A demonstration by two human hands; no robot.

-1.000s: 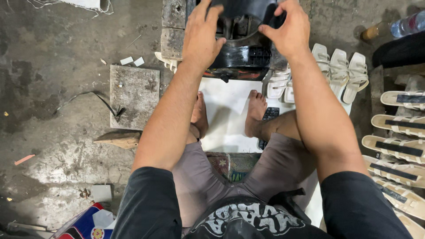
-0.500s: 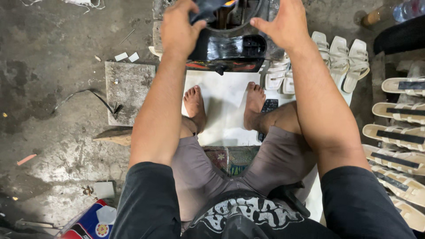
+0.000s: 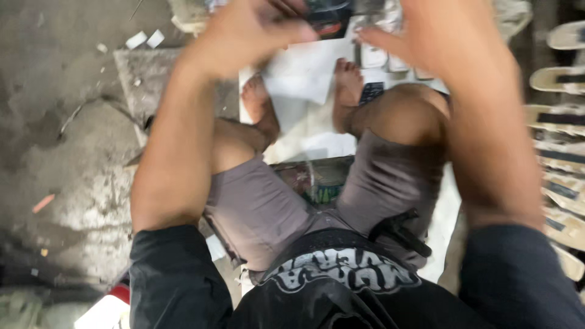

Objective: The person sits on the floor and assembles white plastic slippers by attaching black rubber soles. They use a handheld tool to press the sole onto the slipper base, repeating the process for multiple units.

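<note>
The picture is motion-blurred. Both my arms reach forward over my knees. My left hand [image 3: 247,33] is at the top middle, its fingers against a black, shiny object [image 3: 329,17] that the top edge mostly cuts off. My right hand [image 3: 426,42] is on the other side of that object, fingers pointing left toward it. The blur hides whether it grips the object. My bare feet [image 3: 347,82] rest on a white sheet [image 3: 304,79] below the hands.
Pale sandal soles [image 3: 560,79] lie in rows along the right edge. A flat stone slab [image 3: 140,73] and small white scraps [image 3: 146,39] lie on the rough concrete floor at left. A colourful packet [image 3: 317,183] shows between my thighs.
The view has tipped down and closer, so the black object has slid to the top edge. Both hands stayed beside it, and everything is now blurred.
</note>
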